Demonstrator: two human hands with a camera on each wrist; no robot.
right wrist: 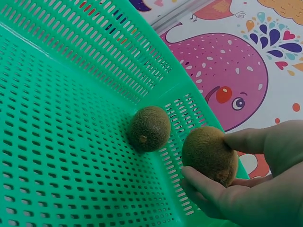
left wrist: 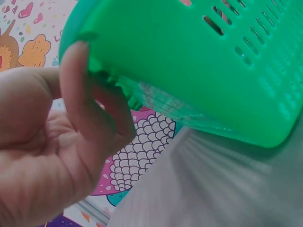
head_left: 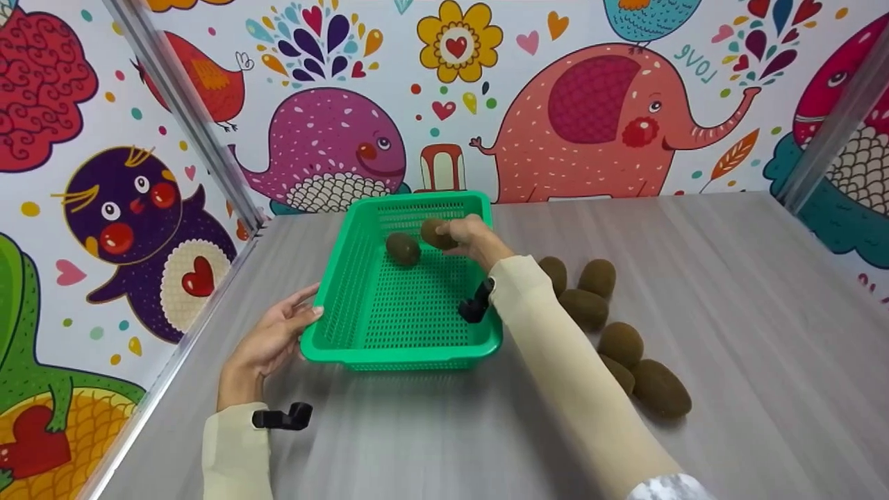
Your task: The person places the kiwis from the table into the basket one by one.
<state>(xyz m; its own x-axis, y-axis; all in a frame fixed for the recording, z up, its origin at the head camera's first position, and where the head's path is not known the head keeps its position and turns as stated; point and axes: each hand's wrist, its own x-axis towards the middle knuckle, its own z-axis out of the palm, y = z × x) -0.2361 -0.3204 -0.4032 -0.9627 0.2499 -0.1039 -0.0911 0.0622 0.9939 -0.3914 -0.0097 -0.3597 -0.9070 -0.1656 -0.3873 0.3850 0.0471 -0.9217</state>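
A green perforated plastic basket (head_left: pixel 417 353) stands on the table in front of me. My left hand (head_left: pixel 272 338) grips its near left rim, thumb on top and fingers beneath the edge, as the left wrist view shows. My right hand (head_left: pixel 474 239) is over the far part of the basket and holds a brown fuzzy kiwi (right wrist: pixel 209 154) between thumb and fingers. Beside it, another kiwi (right wrist: pixel 150 128) lies on the basket floor near the far end wall. The held kiwi overlaps that wall in the right wrist view.
To the right of the basket, several kiwis (head_left: pixel 621 345) lie in a loose row on the grey wood-grain table (head_left: pixel 750 333), partly behind my right forearm. Printed cartoon panels (head_left: pixel 444 104) wall off the back and left side, with metal posts (head_left: pixel 201 118) at the corners.
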